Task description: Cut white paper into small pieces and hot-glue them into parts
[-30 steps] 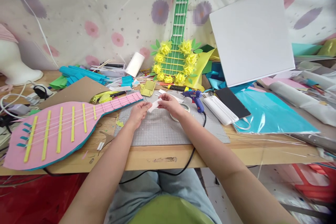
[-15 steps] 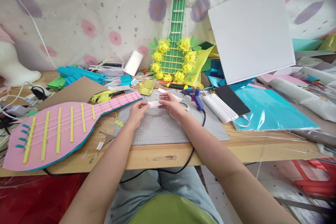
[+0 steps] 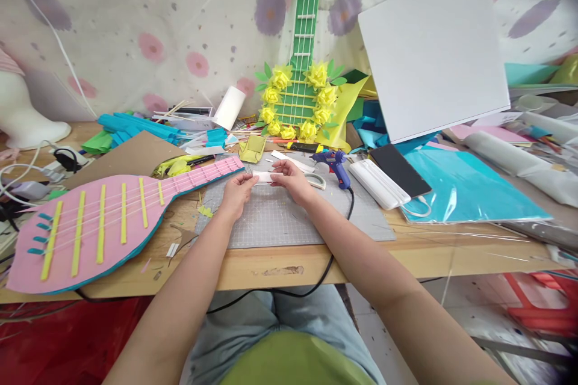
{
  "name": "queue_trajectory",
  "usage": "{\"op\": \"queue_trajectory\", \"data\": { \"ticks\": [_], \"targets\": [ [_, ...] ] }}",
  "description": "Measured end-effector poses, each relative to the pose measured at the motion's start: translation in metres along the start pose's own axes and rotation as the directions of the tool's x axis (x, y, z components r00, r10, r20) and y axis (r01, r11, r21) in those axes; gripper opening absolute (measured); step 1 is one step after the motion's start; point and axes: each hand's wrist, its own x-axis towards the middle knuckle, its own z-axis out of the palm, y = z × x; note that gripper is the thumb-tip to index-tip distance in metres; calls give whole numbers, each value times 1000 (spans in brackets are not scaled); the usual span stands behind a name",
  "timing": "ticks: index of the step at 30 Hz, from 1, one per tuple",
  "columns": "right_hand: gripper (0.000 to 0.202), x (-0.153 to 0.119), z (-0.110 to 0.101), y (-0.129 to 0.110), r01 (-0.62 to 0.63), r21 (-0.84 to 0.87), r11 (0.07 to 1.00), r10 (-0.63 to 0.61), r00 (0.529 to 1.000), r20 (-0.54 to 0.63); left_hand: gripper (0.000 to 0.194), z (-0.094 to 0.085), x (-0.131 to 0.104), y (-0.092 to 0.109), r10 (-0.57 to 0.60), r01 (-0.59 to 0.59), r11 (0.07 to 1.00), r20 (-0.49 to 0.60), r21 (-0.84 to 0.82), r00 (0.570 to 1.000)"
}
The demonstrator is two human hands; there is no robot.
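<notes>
Between my two hands a small white strip (image 3: 262,177), which looks like paper or card, is held above the grey cutting mat (image 3: 275,222). My left hand (image 3: 238,194) pinches its left end, closed. At the other end, the fingers and thumb of my right hand (image 3: 291,180) are closed on it. Just right of my right hand lies a pair of scissors with a pale handle (image 3: 317,181), partly hidden behind it. A blue hot glue gun (image 3: 333,167) rests at the mat's upper right, its black cord running down over the table edge.
On the left lies a pink paper lute (image 3: 108,222) with yellow bars. A green one with yellow flowers (image 3: 295,93) leans at the back. A white power bank or strip (image 3: 379,184), a black flat slab (image 3: 400,169) and a blue plastic-wrapped sheet pack (image 3: 469,186) lie to the right.
Both hands stay nearly in place on the white strip. My right fingers have shifted slightly, and a little more of the strip's face shows between the hands.
</notes>
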Motion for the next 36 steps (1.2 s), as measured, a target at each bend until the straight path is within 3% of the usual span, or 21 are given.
{"op": "queue_trajectory", "data": {
  "ticks": [5,10,15,21,24,31,36],
  "targets": [
    [34,-1,-2,-1,27,-22,999,-25,997,78,25,-1,2,-3,32,-31,998,-15,55,999],
    [33,-3,-1,-2,-57,-140,989,84,978,193,23,-3,4,-8,111,-112,984,13,137,994],
    [29,-3,2,2,-51,-226,973,87,985,150,22,-3,4,-9,167,-171,966,33,192,985],
    [31,-5,5,-2,-116,-96,989,122,991,52,28,2,0,-2,57,-57,998,21,9,998],
    [32,-7,8,-4,-141,9,990,140,988,69,32,6,-2,-1,21,-19,998,30,-51,999],
    [31,-9,15,-4,-216,114,970,192,962,193,31,9,-3,-1,51,-60,984,-63,-165,997],
    [25,-9,15,-2,-201,109,974,188,975,117,31,6,-3,3,34,-45,983,-66,-177,997]
  ]
}}
